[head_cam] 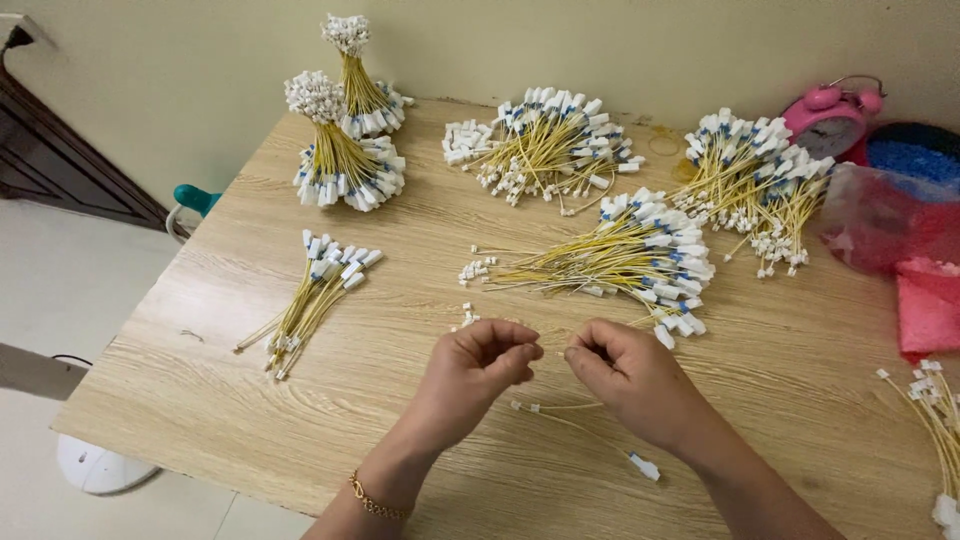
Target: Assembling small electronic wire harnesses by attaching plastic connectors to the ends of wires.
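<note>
Both hands are hovering over a wooden table (250,400), the left hand (480,365) and right hand (625,375) each pinching closed on one end of a thin yellow wire (553,349) that is stretching left to right between them, equally near both.

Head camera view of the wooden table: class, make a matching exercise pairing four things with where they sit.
Things:
1. Pink round alarm clock
2. Two upright tied bundles of yellow wires with white connectors
3. Small flat bunch of yellow wires
4. Single thin yellow wire held between left hand and right hand

Places:
A. Near edge, centre
B. Far right corner
C. Far left corner
D. Left side, lying flat

Pairs: 1-B, 2-C, 3-D, 4-A
</note>
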